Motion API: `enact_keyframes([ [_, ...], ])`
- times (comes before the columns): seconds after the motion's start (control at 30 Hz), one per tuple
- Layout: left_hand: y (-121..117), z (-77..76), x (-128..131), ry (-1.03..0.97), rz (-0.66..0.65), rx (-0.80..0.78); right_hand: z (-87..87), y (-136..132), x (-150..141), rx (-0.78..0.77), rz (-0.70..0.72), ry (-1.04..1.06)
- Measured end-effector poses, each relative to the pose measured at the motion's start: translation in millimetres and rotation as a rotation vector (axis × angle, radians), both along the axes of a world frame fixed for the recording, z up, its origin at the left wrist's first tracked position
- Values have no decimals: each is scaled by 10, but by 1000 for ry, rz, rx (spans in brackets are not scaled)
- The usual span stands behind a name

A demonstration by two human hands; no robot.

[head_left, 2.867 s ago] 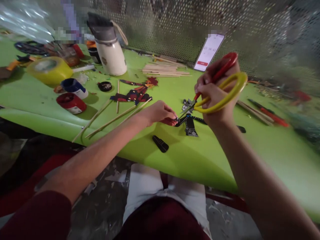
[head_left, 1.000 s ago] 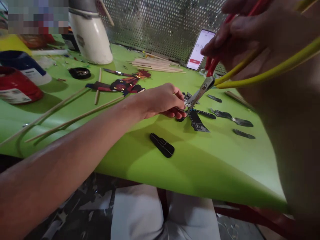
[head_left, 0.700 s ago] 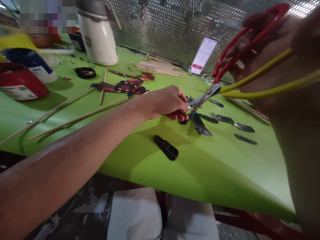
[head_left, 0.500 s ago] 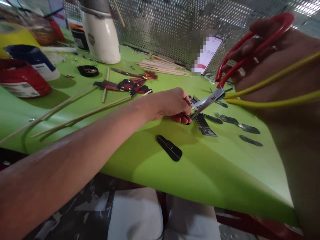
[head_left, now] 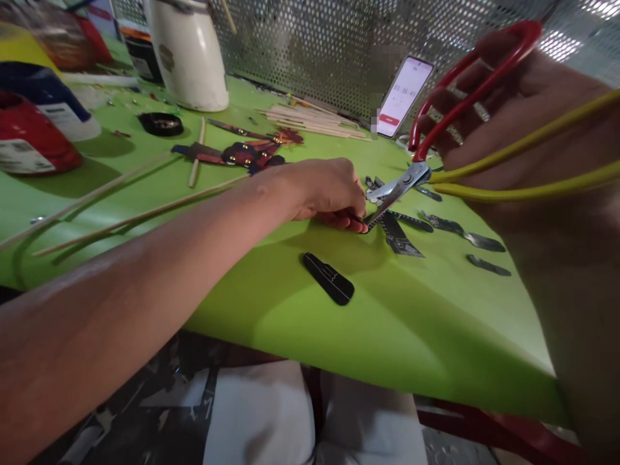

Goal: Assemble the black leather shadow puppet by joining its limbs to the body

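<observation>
My left hand (head_left: 320,192) rests on the green table (head_left: 271,303), its fingers pinched on a small dark cut-out piece (head_left: 362,223). My right hand (head_left: 523,139) is closed through the red and yellow loops of large scissors (head_left: 465,123). The scissors' blades (head_left: 390,194) are parted and point down at the piece beside my left fingertips. A black patterned cut-out (head_left: 400,237) lies just right of the blades. A black oblong piece (head_left: 328,287) lies nearer the table's front edge.
Several dark cut-out strips (head_left: 460,232) lie to the right. A red and dark puppet figure (head_left: 242,154) on bamboo sticks (head_left: 121,216) lies to the left. Farther back stand a white jug (head_left: 186,58), a red tin (head_left: 29,135), loose sticks (head_left: 310,123) and a phone (head_left: 404,97) against perforated metal.
The view has moved closer to the table. The scissors have tilted lower, and their blades have come in against the piece at my left fingertips.
</observation>
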State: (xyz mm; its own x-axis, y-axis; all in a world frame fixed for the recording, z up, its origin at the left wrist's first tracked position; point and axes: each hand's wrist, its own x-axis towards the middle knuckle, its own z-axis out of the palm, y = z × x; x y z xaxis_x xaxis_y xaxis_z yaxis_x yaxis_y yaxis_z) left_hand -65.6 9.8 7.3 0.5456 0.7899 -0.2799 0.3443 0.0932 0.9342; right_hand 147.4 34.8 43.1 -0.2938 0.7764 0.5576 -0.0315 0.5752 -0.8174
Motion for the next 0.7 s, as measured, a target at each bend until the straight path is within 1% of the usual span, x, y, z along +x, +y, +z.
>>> enact_keyframes([
  [0.07, 14, -11, 0, -1, 5, -13, 9, -68, -60, -106, 75, 34],
  [0.1, 24, -16, -1, -6, 6, -23, 8, -99, -83, -131, 84, 52],
  [0.27, 72, -16, -5, -4, -20, -59, -35, -160, -109, -131, 46, 54],
  [0.47, 89, 0, 3, 58, 22, -43, -67, -81, -60, -173, 38, 92],
  [0.7, 96, -13, 19, 24, 39, -52, -49, -118, -43, -133, 47, 91],
])
